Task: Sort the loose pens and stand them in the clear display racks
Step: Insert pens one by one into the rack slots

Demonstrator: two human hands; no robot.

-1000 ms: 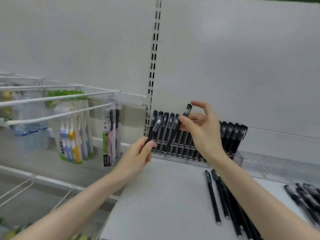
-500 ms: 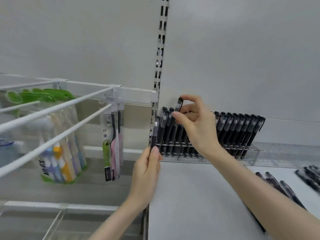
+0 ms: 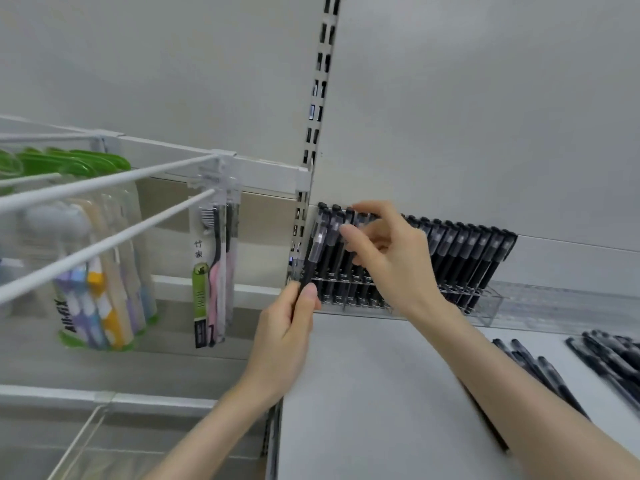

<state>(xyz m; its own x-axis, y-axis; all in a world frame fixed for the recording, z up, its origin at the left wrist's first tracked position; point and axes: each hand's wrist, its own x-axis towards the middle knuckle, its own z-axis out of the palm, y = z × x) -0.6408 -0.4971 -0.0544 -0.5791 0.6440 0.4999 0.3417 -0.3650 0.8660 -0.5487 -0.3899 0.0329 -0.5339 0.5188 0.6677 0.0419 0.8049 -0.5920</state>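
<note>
White shelf deck sits nearest me. Loose pens lie flat in two bunches on its right side, well apart from the filled row, so I read them as unsorted stock. Next out, my left hand pinches a black pen low on the barrel, cap up, tilted like the racked ones, right at the rack's left end. I think the low grip keeps the tip steerable into a slot. My right hand is higher, thumb and index curled in on the cap end of a second pen in the left part of the row. It looks like a pinch, though fingers hide part of the contact; probably seating or straightening it. Both pens have a black barrel and a clear cap with a black top. Clear display rack stands at the back of the deck against the wall panel. Racked pens lean in one parallel row, caps up, and the acrylic runs on rightward past the last one. Beyond in the left bay, toothbrush packs hang on white wire pegs. Slotted upright splits the bays.
</note>
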